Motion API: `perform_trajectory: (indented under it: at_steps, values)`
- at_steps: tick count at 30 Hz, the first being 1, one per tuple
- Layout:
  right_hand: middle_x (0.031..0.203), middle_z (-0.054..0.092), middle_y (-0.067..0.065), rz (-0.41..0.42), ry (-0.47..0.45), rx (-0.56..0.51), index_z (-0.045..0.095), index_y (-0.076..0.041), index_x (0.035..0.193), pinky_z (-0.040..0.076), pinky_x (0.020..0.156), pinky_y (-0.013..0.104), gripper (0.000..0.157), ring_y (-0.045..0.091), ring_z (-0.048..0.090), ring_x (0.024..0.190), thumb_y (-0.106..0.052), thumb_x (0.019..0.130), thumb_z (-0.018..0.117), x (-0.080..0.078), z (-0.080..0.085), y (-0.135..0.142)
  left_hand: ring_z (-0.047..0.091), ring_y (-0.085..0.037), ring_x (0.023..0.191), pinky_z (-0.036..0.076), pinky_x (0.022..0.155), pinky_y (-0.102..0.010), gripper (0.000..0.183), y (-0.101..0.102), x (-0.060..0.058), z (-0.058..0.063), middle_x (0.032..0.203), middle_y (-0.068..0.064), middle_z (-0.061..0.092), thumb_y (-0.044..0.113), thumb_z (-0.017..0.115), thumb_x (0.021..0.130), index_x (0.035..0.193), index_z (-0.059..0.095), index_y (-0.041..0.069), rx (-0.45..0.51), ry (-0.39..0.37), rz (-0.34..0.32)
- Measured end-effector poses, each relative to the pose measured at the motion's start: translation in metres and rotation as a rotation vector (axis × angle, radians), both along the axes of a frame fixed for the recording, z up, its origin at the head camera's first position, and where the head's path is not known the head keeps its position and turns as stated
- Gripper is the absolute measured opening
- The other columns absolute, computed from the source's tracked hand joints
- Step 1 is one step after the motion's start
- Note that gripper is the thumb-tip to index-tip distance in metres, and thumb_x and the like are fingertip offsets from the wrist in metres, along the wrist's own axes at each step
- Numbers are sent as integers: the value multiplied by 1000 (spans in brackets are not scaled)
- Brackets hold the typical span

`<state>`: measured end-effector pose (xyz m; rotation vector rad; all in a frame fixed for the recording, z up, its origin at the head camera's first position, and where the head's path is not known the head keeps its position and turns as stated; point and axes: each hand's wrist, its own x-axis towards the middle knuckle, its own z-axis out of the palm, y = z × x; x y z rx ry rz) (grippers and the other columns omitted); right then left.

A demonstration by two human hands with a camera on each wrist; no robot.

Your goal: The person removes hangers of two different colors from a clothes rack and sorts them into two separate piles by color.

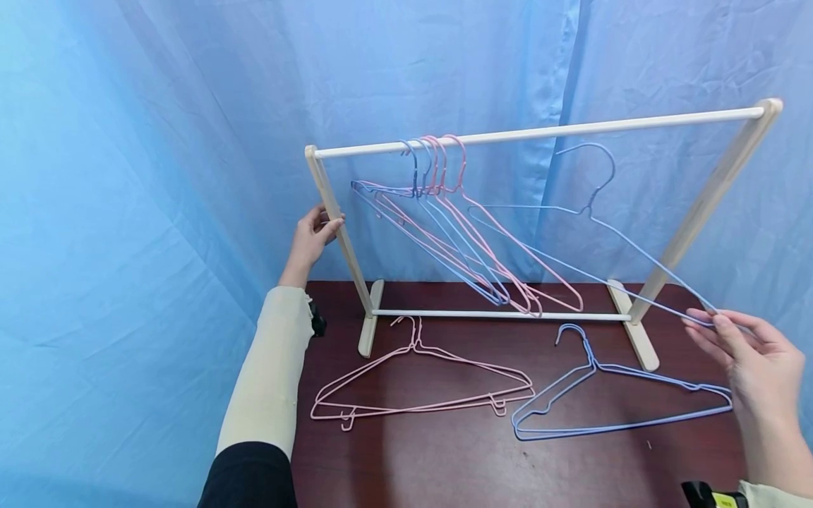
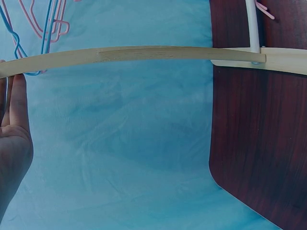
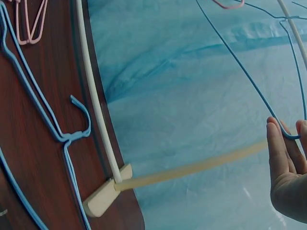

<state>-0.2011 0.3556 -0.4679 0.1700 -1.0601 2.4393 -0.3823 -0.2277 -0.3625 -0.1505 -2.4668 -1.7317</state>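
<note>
The right hand (image 1: 759, 356) pinched a blue hanger (image 1: 591, 212) by one corner, near the bar (image 1: 635, 125), so it could swing or slip. The left hand (image 1: 310, 238) gripped the post (image 1: 352, 264); a tug could tip it.

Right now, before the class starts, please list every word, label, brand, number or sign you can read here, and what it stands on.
Readable text: none.
Yellow label on the black device below the right hand: too small to read.
Hangers, rack, table: no lettering visible.
</note>
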Motion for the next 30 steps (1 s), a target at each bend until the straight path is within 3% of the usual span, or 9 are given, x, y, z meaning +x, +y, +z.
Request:
perform_trajectory:
  at_steps: [18,30]
  values:
    - [89,76,25,-46,16,77,63,20,110,61,66,35,26,30,76,77,20,95,41,8,-28,26,56,-36,130,47,111,-45,43,0,0,1,137,-25,57,18,57,102,143,50,3,-4,3,7]
    - [85,78,13,-76,-6,175,70,9,109,61,61,23,31,18,76,67,14,99,41,14,-47,55,56,-37,130,47,112,-45,43,0,-5,-4,138,-26,56,17,56,103,143,49,2,-15,-5,19]
